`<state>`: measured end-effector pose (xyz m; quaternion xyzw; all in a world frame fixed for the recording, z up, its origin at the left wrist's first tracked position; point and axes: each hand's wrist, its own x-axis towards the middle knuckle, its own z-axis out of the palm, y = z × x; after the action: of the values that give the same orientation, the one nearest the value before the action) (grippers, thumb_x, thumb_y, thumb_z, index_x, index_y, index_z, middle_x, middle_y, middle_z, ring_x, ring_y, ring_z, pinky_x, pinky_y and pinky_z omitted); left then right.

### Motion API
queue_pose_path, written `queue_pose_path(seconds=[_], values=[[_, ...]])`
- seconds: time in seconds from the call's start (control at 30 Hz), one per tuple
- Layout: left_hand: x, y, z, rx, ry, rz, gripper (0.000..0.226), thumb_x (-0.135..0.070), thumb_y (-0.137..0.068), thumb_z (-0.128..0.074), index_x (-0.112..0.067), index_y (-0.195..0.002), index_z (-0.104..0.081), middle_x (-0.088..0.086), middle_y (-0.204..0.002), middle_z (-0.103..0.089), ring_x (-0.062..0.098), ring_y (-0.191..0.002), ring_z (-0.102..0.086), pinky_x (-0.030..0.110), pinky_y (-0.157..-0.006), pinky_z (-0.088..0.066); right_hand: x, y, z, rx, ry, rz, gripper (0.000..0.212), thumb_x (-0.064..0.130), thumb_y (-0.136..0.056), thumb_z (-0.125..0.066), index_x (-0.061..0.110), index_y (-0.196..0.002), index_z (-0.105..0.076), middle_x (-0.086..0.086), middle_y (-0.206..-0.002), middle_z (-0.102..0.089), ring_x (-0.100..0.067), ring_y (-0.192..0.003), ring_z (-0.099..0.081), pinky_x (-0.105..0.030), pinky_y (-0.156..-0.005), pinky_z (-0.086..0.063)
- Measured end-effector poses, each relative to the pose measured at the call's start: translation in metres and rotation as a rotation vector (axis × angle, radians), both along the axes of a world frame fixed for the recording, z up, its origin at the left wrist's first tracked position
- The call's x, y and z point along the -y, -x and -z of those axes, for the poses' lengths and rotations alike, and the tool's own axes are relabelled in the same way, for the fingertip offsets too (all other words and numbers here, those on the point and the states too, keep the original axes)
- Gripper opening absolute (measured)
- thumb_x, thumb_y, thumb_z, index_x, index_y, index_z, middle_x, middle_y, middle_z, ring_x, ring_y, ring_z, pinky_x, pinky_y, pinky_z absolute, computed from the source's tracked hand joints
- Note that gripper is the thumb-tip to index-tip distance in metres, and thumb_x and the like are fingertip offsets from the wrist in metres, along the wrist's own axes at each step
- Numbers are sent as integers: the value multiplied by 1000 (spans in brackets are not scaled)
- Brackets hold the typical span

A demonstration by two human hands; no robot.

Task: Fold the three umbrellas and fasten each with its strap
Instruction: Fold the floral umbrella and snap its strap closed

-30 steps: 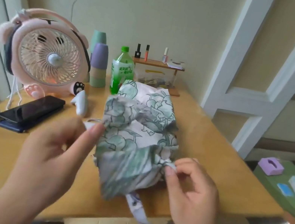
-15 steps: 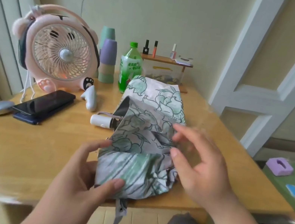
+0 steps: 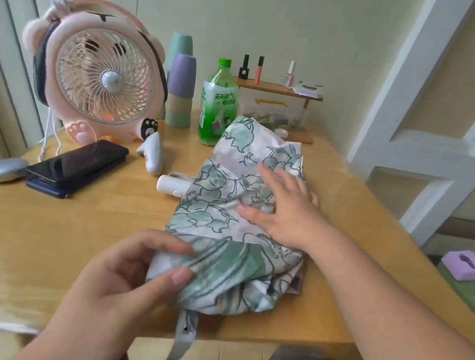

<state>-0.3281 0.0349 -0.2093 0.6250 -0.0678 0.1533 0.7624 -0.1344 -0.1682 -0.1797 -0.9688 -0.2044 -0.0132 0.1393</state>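
Wooden tabletop (image 3: 45,235), pale wall behind. Item: one green-and-white floral folding umbrella (image 3: 225,203), collapsed, canopy loosely bunched, lying lengthwise from the near edge toward the wall. Its white handle (image 3: 170,185) pokes out on the left side. The strap (image 3: 183,338) hangs unfastened over the near edge. Your left hand (image 3: 117,279): fingers and thumb pinch the canopy's near left corner. Your right hand (image 3: 284,210): fingers straight and spread, pressed flat on the canopy's middle. Behind: pink fan (image 3: 102,76), green bottle (image 3: 218,103), black phone (image 3: 80,163).
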Motion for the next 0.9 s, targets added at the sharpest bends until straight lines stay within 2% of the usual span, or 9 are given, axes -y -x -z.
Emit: queue_pose_path(seconds=[0.1,0.2,0.3,0.4,0.5,0.63,0.73,0.8,0.9], values=[[-4,-18,-12,-35,184,88,59,-44,-47,-100,-17,-94,-75,17,-98,-74,27,-87,-72,32,-72,-61,17,26,-13,158,-521,-8,85,76,-80,-62,47,-153,-30,12,-157,-34,-8,-146,-25,-38,-119,-24],[-6,-28,-22,-43,351,246,58,-25,-52,-100,-14,-102,-72,25,-100,-72,34,-85,-74,36,-72,-62,42,66,-14,401,-772,-121,26,48,-88,-70,28,-104,-66,7,-105,-67,-14,-101,-62,-28,-90,-48],[-7,-31,-21,-41,393,346,55,-17,-61,-96,-16,-109,-70,25,-106,-71,36,-89,-73,40,-80,-61,58,111,-8,94,-841,-213,22,41,-86,-68,27,-68,-69,3,-65,-63,-14,-63,-56,-27,-62,-44],[0,-30,-20,-2,361,385,53,-15,-66,-92,-16,-114,-68,24,-116,-70,38,-100,-71,42,-86,-60,53,136,3,-105,-805,-212,32,48,-83,-72,18,-71,-75,-6,-69,-64,-20,-64,-56,-36,-60,-44],[10,-28,-22,23,272,350,57,-19,-63,-95,-17,-114,-70,20,-116,-71,36,-104,-71,40,-86,-59,42,143,7,-125,-839,-76,26,43,-77,-84,20,-81,-74,10,-63,-49,-6,-62,-44,-23,-57,-37],[15,-24,-28,57,173,260,58,-26,-57,-98,-19,-108,-72,18,-107,-74,32,-97,-74,38,-80,-61,40,142,6,-139,-859,-92,20,29,-86,-81,12,-78,-75,-12,-64,-53,-15,-61,-45,-30,-58,-36],[11,-23,-29,121,135,131,51,-30,-57,-96,-24,-101,-74,16,-97,-77,33,-91,-76,45,-76,-62,45,144,13,-132,-1121,-116,23,35,-79,-80,13,-78,-78,-9,-67,-66,-28,-65,-56,-38,-61,-43],[7,-25,-26,153,173,16,38,-25,-58,-90,-26,-93,-75,8,-87,-78,26,-85,-77,45,-72,-63,50,147,22,-191,-1383,-138,34,43,-72,-87,11,-78,-78,3,-62,-59,-15,-62,-50,-26,-60,-40],[2,-24,-21,154,198,-61,32,-28,-59,-88,-26,-89,-77,-1,-79,-76,18,-82,-76,40,-74,-63,55,150,33,-168,-1586,-50,44,54,-66,-90,14,-82,-78,4,-57,-49,-13,-58,-43,-24,-58,-36]])
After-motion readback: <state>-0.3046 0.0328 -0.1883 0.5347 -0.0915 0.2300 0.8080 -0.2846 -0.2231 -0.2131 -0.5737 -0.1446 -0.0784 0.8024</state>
